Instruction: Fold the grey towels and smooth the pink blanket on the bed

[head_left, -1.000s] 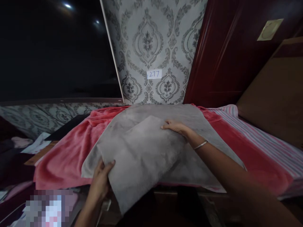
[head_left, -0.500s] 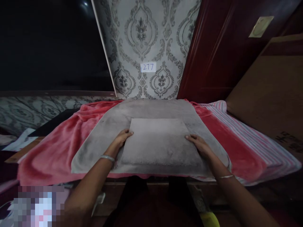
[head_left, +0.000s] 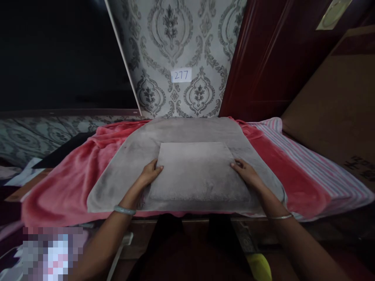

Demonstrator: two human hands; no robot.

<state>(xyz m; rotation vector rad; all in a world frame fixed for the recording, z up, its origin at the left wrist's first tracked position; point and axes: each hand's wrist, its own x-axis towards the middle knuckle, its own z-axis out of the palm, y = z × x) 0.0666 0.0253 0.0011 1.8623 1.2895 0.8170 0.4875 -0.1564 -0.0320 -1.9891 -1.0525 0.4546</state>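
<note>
Loosely curled hands (head_left: 150, 172) (head_left: 246, 172), folded grey cloth (head_left: 195, 169) gripped at sides, cardboard box (head_left: 331, 101) (contents hidden)

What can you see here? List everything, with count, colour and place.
Smaller cloth: one, grey, centre
Larger cloth: one, grey, beneath it
Blanket: apparently one, red-pink, under the larger cloth
Striped cloth: one, pink, grey and white, right
Screen: one, black, upper left
Number card: one, white, on the wall
Wallpaper: patterned, grey, behind
Panel: one, dark red, upper right
Cardboard box: one, brown, far right
Unclear item: one, yellow, bottom
Lower-left clutter: partly blurred, uncountable
Bracelets: two, pale, one per wrist
Left hand, right hand: at the smaller cloth's sides
</note>
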